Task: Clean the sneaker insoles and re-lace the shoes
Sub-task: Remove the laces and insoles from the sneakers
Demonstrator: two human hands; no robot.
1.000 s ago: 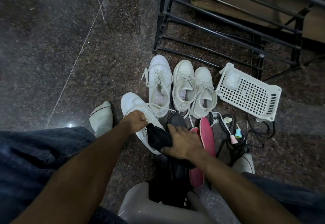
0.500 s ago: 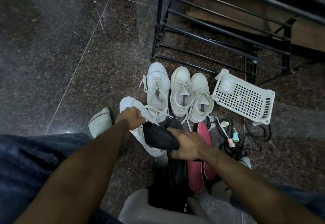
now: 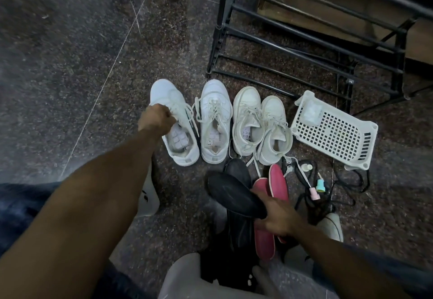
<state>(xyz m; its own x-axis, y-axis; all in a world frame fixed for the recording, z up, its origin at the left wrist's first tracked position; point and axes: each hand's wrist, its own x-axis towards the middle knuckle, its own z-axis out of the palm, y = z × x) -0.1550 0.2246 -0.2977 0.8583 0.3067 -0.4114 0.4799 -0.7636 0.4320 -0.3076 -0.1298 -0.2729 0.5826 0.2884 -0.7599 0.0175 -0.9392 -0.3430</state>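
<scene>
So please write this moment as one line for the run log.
left hand: grips leftmost white sneaker at its side | right hand: holds black insole above floor | pink insoles: on floor | laces: partly undone

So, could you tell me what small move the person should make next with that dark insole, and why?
Probably steer the black foam insole, gripped by the right hand, toe-first into the leftmost white lace-up sneaker. The left hand grips that shoe by its tongue and laces, its opening looks bare inside, and the insole's toe points that way.
</scene>
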